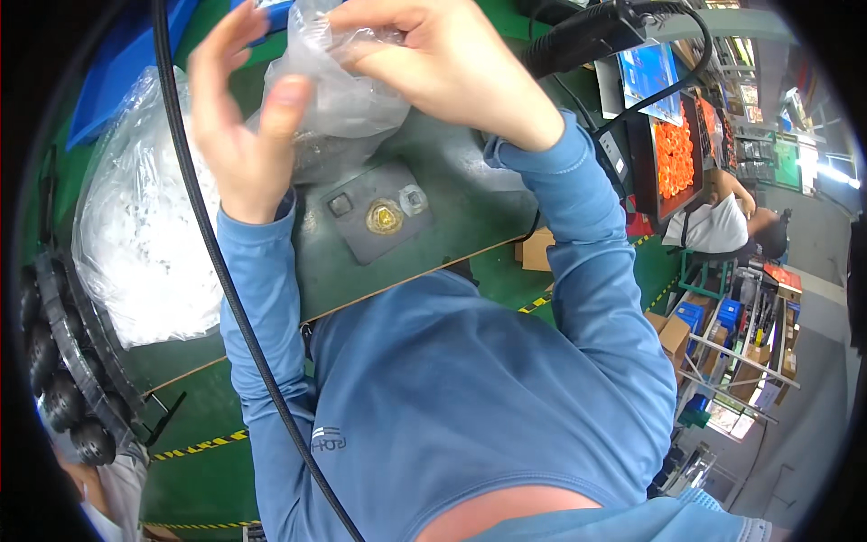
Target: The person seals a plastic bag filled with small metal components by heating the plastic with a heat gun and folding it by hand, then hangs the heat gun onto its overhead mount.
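My right hand is closed on the upper part of a clear plastic bag, fingers pinching its crumpled film over the far side of the table. Just left of the bag, my left hand is raised with thumb and fingers apart, somewhat blurred, holding nothing that I can see. What the bag contains cannot be made out. Nearer to me, a flat dark grey plate lies on the green tabletop. On it are a round yellowish piece, a small clear piece and a small dark square.
A large clear bag of white pieces stands at the left, beside a blue bin. A black cable hangs across the view. At the right are a box of orange parts and a power strip. Another person sits beyond.
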Motion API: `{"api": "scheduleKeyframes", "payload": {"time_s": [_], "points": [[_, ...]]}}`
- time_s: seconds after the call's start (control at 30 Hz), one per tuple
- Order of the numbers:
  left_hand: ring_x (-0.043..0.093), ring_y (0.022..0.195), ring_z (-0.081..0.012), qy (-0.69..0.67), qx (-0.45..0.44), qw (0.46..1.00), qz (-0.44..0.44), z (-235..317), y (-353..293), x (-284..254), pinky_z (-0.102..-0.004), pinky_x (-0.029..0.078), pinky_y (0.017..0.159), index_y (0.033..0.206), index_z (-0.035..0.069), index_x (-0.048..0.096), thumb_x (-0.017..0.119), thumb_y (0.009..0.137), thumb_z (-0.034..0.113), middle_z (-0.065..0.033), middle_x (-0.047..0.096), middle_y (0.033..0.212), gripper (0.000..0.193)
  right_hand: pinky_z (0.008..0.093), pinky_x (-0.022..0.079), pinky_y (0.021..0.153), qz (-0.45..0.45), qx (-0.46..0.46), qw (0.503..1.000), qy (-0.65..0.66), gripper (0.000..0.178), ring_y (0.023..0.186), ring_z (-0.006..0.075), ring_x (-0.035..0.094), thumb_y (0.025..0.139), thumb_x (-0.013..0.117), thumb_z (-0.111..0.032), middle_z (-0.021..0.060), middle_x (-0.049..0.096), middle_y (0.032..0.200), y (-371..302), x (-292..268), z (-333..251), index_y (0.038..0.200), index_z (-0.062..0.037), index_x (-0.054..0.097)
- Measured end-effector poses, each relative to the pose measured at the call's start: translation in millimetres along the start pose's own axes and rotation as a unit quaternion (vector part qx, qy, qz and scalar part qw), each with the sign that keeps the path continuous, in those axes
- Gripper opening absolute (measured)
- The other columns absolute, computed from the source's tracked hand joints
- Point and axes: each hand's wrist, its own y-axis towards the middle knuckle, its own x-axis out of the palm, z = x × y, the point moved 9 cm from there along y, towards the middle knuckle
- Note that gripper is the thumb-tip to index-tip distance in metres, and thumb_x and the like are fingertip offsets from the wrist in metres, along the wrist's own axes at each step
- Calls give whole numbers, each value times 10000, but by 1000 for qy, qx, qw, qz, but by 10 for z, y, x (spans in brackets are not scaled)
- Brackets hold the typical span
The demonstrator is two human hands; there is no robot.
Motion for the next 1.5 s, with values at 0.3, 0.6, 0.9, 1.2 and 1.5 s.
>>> {"api": "scheduleKeyframes", "payload": {"time_s": [0.3,0.6,0.9,1.2,1.5], "points": [[595,1240,-224,-54,-86,980,-170,8,-97,299,-343,452,1070,1445,-50,495,777,882,348,-163,585,1400,745,424,565,826,-1,-137,978,-157,260,909,364,709,787,724,-99,184,731,936,-163,249,-63,1032,-18,752],[561,1297,-230,-47,-150,959,-238,105,-186,271,-359,395,1129,1399,-16,510,714,770,43,-154,610,1361,664,446,551,843,6,-97,963,-253,501,922,330,681,725,861,-328,158,681,971,-460,62,-208,1095,-46,674],[593,1246,-221,-70,-173,964,-189,38,-244,141,-338,440,1081,1392,-63,486,553,814,-70,-154,625,1325,581,382,564,704,31,-137,904,-403,418,803,286,687,764,795,-452,85,642,751,-425,82,-292,868,-80,635],[610,1209,-217,-79,-176,968,-159,-35,-215,140,-333,450,1066,1353,-68,512,526,847,-60,-157,639,1297,506,340,442,693,-50,-227,612,-756,405,680,205,570,844,723,-408,38,571,686,-461,30,-522,901,-10,672],[616,1188,-229,-66,-180,972,-132,-52,-247,51,-347,444,1070,1330,-76,534,535,831,-61,-159,647,1272,499,315,378,545,135,-195,827,-511,396,499,166,521,800,797,-375,-13,492,537,-339,-646,-732,641,-137,524]]}}
